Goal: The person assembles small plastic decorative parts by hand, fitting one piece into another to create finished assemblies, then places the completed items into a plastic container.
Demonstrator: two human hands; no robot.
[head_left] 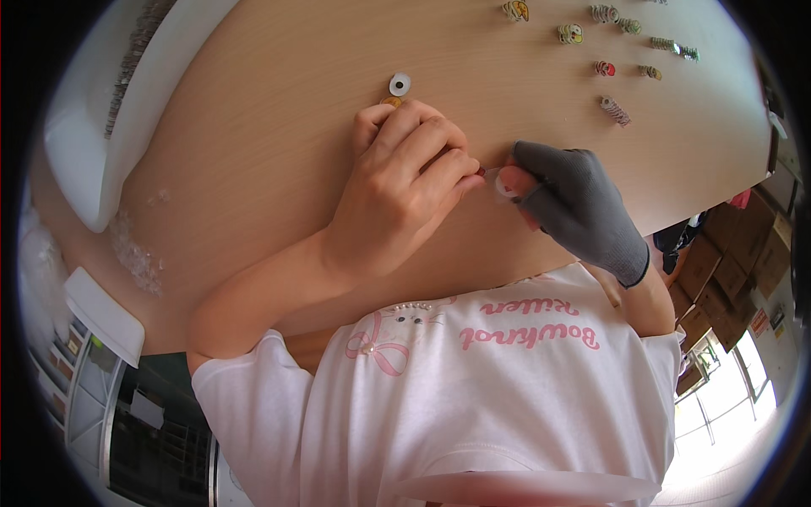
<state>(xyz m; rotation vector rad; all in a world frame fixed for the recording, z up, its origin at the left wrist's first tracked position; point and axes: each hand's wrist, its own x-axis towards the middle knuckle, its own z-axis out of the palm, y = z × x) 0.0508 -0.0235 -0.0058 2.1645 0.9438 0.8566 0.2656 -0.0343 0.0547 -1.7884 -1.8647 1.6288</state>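
Note:
My left hand (405,173), bare, is closed with its fingers curled and their tips pinched toward my right hand. At those tips shows a small dark red bit (481,171); the rest of what it grips is hidden. In a grey glove with bare fingertips, my right hand (579,194) is closed on a small translucent whitish piece (504,187), close beside the red bit. A thin pale line seems to span the gap. Just beyond my left knuckles lies a white disc with a black centre (400,84), next to an orange-yellow piece (391,100).
Several small coiled or stacked pieces, some with coloured faces, are scattered at the far right of the wooden table (262,110), including a reddish striped roll (615,111). A white tray (89,156) stands at the left, near clear scraps (135,253). Cardboard boxes (718,270) are stacked beyond the right edge.

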